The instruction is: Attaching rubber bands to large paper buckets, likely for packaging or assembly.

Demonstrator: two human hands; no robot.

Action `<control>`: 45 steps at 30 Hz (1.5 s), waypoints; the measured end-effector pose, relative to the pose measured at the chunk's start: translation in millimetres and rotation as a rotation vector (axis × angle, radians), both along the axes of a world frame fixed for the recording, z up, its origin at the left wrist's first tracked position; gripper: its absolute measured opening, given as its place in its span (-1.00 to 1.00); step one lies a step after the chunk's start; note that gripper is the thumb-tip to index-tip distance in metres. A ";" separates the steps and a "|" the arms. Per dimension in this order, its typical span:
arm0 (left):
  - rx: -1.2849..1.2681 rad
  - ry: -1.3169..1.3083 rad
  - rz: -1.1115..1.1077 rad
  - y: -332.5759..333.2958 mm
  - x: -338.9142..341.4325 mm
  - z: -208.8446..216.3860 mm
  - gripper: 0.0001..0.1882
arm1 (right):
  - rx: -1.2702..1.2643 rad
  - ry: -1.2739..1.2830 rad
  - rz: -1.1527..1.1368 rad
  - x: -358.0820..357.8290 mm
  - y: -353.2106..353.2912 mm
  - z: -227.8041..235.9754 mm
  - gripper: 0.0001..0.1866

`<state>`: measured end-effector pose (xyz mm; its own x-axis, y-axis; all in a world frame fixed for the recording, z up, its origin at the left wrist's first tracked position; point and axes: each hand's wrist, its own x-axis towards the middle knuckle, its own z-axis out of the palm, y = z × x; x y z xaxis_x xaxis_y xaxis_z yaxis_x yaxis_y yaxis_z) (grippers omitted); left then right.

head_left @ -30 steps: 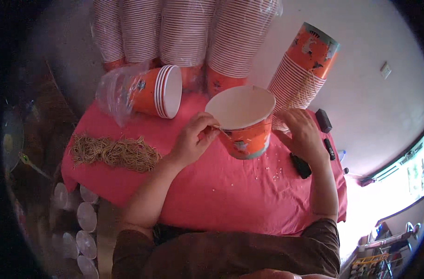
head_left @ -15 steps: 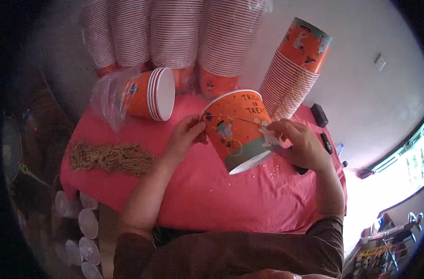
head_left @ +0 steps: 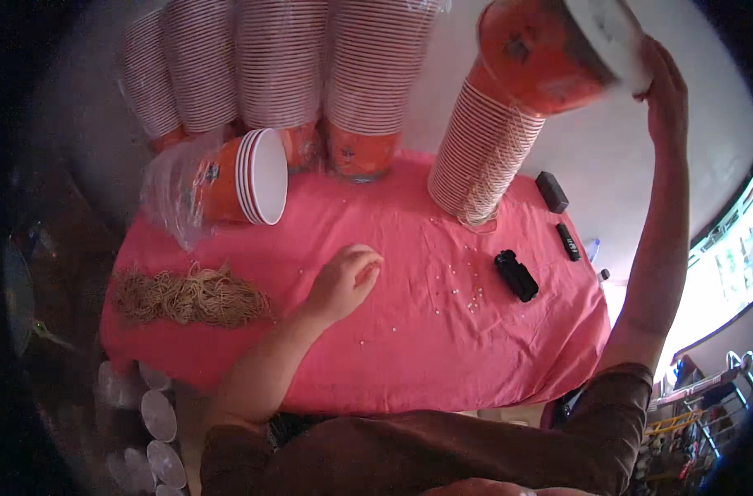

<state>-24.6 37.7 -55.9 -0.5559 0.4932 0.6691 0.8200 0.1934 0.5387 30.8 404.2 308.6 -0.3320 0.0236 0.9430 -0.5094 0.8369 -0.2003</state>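
Observation:
In my raised right hand [head_left: 667, 91] is an orange paper bucket [head_left: 538, 58], tipped with its pale round bottom towards the upper right. My fingers grip it by the edge of that bottom. Its open end is over the top of a leaning stack of nested buckets [head_left: 482, 153]; whether it is seated there is hidden. Thin cords hang down the side of that stack. Low over the pink cloth, my left hand [head_left: 342, 283] has its fingers loosely curled in and shows nothing in them. A bundle of tan twine [head_left: 190, 296] lies left of that hand.
Tall plastic-wrapped bucket stacks [head_left: 364, 74] stand along the back. A short bucket stack [head_left: 228, 178] lies sideways, partly bagged. Small white beads [head_left: 473, 302] are scattered by a black object [head_left: 516, 275]. Further right are a dark block [head_left: 551, 192] and a black marker-like item [head_left: 568, 241].
The bucket has gone from between both hands up to the right-hand stack, carried by my right hand. My left hand has let go of it and stayed low over the cloth.

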 end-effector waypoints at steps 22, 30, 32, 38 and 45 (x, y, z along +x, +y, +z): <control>-0.025 -0.054 0.008 4.4 -12.8 -22.2 -0.85 | -0.335 -0.522 -0.082 -145.5 89.6 42.2 -0.58; -0.019 -0.120 -0.005 4.6 -13.4 -24.5 -0.83 | -0.212 -0.686 -0.190 -161.2 95.3 32.3 -0.64; -0.029 -0.114 -0.007 5.0 -13.9 -24.5 -0.83 | -0.231 -0.769 -0.246 -160.7 96.6 26.3 -0.63; -0.039 -0.088 0.004 8.1 -14.5 -26.0 -0.83 | -0.215 -0.867 -0.387 -167.0 107.0 27.9 -0.60; -0.047 -0.119 -0.003 7.7 -12.2 -19.3 -0.84 | -0.314 -0.791 -0.197 -169.9 119.3 20.4 -0.67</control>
<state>-36.8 45.4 -75.2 -0.6281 0.5244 0.5748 0.7517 0.2181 0.6224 -139.0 523.5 329.1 -0.8488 0.3696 0.3782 0.0247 0.7421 -0.6698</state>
